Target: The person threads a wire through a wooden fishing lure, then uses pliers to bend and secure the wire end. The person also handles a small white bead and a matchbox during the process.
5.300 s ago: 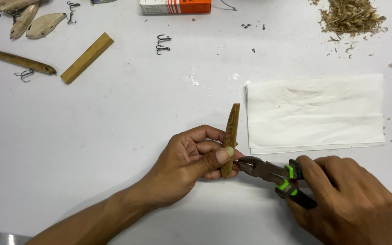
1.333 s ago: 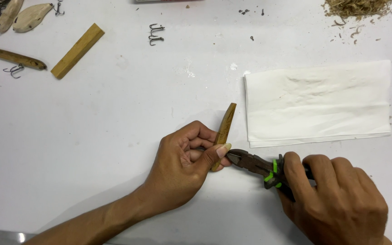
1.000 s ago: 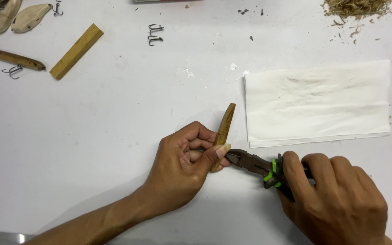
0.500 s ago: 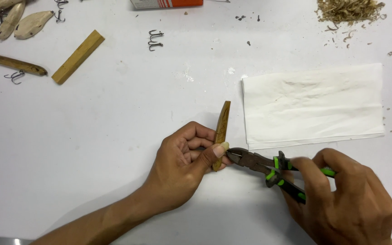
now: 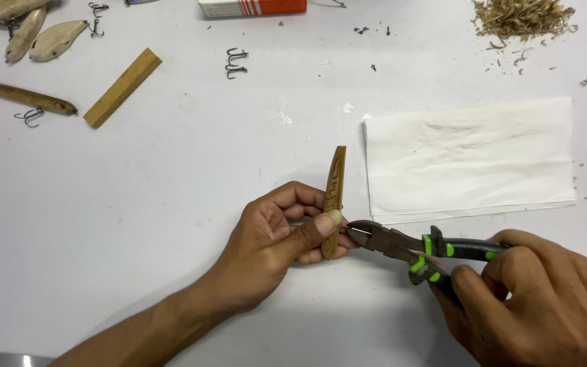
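**Pliers grip loosens at the lure's side**

I see my right hand [image 5: 545, 299] has eased the handles apart since half a second ago; the pliers [image 5: 402, 246] still nose against the wooden lure body [image 5: 334, 197], so the bite looks reset. My left hand [image 5: 276, 238] pinches that lure upright near the table's [image 5: 171, 204] front edge: slim, brown, rib-carved.

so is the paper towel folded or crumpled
Neither crumpled nor balled: the paper towel lies flat on the table, a smooth rectangle with faint creases. Whether it is doubled over, cannot tell.
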